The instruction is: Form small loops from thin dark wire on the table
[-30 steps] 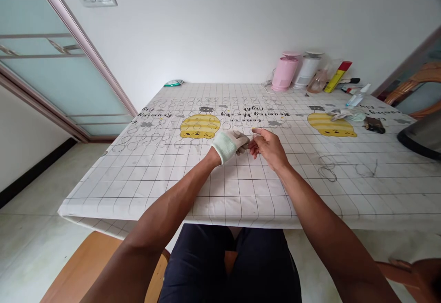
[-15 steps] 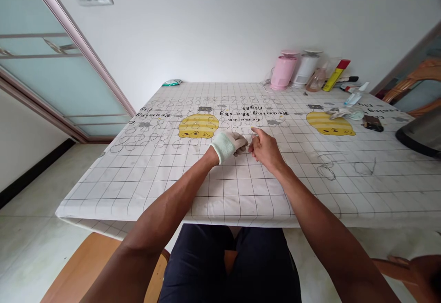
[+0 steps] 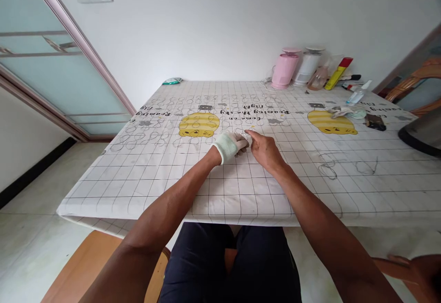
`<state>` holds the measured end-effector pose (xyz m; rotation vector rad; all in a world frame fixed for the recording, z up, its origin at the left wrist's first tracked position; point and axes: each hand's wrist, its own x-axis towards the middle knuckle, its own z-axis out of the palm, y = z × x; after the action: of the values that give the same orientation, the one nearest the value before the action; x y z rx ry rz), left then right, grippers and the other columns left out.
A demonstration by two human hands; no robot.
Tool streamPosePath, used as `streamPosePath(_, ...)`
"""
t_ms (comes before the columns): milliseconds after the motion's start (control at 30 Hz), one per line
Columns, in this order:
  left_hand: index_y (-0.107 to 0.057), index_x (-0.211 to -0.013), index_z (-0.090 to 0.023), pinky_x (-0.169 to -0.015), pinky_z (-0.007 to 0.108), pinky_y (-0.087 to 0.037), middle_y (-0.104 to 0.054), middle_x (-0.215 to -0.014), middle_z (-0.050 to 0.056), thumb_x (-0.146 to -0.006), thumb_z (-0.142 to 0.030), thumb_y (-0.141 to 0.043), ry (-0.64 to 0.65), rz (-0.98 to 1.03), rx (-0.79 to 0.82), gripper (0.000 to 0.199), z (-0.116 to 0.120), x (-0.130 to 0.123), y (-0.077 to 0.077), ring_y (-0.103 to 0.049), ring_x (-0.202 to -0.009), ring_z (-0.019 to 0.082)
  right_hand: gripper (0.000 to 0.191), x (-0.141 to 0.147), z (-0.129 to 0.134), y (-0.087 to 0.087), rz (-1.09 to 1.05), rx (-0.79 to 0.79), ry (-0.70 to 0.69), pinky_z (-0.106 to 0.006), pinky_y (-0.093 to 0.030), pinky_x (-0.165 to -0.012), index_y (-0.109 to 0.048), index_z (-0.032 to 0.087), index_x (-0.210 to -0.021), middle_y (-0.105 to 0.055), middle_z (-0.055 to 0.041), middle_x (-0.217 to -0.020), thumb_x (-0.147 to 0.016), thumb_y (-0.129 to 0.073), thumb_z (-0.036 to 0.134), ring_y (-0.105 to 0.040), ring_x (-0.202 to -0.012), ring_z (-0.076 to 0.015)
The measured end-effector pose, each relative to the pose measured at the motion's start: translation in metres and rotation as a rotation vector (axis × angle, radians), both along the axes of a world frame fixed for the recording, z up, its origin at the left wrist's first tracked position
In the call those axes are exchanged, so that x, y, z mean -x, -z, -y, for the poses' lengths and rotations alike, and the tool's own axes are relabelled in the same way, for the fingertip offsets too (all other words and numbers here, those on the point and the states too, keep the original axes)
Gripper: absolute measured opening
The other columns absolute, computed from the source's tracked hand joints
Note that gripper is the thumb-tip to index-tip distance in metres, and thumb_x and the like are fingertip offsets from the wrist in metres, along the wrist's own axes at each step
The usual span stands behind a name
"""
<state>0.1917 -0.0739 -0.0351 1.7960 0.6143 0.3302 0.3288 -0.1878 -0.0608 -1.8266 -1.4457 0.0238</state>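
Observation:
My left hand [image 3: 234, 146], in a white knitted glove with a pale green cuff, is closed over the checked tablecloth [image 3: 155, 179], its fingertips pinched on a thin wire [image 3: 240, 131]. A small loop of that wire shows just beyond the fingers. Beside it, my bare right hand [image 3: 265, 149] has its forefinger reaching left to the loop while the other fingers are curled in. The fingertips nearly meet, so the exact grip on the wire is hidden. Many thin wire rings [image 3: 132, 138] lie spread over the cloth, left of and beyond my hands.
Loose wire strands [image 3: 327, 167] lie to the right, near a crumpled glove [image 3: 351, 112] and a dark small box [image 3: 375, 122]. Against the wall stand a pink cylinder [image 3: 285, 68], a white one [image 3: 308, 66], bottles and a yellow-red can [image 3: 338, 74]. A green-white packet [image 3: 172, 81] lies far left.
My right forefinger has swung left toward the gloved fingertips, where the wire loop now shows. My left hand has barely moved. The view has shifted slightly.

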Motion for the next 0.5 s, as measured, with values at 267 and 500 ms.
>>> streamPosePath(267, -0.07, -0.077, -0.016, -0.053, 0.023, -0.049, -0.067, -0.07, 0.003, -0.091, -0.016, -0.059, -0.049, -0.027, -0.006, 0.017, 0.0053, 0.0014, -0.0066, -0.061, -0.058, 0.012, 0.044, 0.0001, 0.0012, -0.0039, 0.119, 0.063, 0.003, -0.034, -0.051, -0.072, -0.069, 0.013, -0.142, -0.081, -0.0141, -0.095, -0.107, -0.043, 0.018, -0.072, -0.079, -0.0251)
streamPosePath(500, -0.069, -0.075, -0.017, -0.055, 0.023, -0.048, -0.067, -0.068, 0.001, -0.09, -0.024, -0.061, -0.057, -0.042, -0.073, 0.018, 0.0017, 0.0004, -0.0021, -0.06, -0.058, 0.012, 0.036, 0.0039, -0.0002, -0.0045, 0.21, 0.022, -0.017, -0.033, -0.032, -0.061, -0.067, 0.02, -0.102, -0.066, -0.0056, -0.075, -0.114, -0.036, 0.034, -0.052, -0.06, -0.0192)
